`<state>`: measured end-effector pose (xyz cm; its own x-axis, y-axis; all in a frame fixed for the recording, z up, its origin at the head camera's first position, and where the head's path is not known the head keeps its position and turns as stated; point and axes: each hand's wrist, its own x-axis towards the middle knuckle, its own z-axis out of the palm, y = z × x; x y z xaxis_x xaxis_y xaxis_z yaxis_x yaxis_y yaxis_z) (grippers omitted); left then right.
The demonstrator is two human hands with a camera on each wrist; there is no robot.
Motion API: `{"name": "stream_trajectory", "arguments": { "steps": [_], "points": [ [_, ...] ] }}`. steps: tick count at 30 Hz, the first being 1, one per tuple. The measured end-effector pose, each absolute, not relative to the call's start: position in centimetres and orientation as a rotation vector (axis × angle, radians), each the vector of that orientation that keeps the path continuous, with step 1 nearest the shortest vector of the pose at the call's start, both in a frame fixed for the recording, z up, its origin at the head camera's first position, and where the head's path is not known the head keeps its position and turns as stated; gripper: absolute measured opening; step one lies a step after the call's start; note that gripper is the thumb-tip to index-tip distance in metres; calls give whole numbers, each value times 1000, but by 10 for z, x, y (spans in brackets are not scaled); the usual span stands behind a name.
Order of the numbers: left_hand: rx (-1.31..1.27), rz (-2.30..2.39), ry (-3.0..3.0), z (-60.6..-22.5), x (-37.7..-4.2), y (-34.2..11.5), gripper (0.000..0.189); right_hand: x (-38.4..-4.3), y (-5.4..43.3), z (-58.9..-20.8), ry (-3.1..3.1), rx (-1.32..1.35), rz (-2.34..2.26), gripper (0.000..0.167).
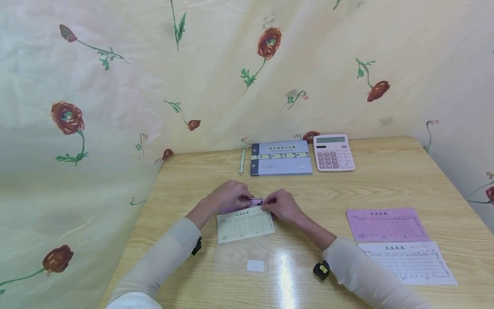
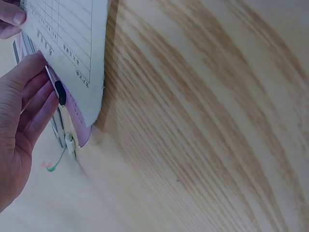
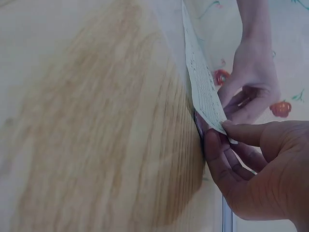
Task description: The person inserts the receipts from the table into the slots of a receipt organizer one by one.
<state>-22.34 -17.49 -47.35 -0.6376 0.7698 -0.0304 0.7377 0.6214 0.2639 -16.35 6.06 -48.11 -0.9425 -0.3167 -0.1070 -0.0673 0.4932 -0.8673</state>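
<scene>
A pale green printed form (image 1: 245, 226) is held up over the middle of the table, its upper edge between both hands. Behind it shows a purple sheet (image 2: 83, 131). My left hand (image 1: 233, 196) grips a thin metal bar clip with a black end (image 2: 60, 92) at the top edge of the papers. The thumb and fingers of my right hand (image 1: 283, 206) pinch the form's upper right corner. In the right wrist view, the form (image 3: 205, 87) is tilted, with the left hand (image 3: 251, 79) beyond it.
A clear plastic sheet (image 1: 229, 257) with a white label (image 1: 255, 266) lies nearer me. Purple (image 1: 387, 225) and white (image 1: 409, 262) printed forms lie on the right. Along the back are a pen (image 1: 242, 162), a blue account book (image 1: 283, 161) and a pink calculator (image 1: 333, 153).
</scene>
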Motion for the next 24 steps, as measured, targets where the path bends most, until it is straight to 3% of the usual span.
{"name": "stream_trajectory", "arguments": {
  "steps": [24],
  "points": [
    [1269,311,2699,-471,-222,-169,23,-163,54,-485,2643,-254,-1308,7]
  ]
}}
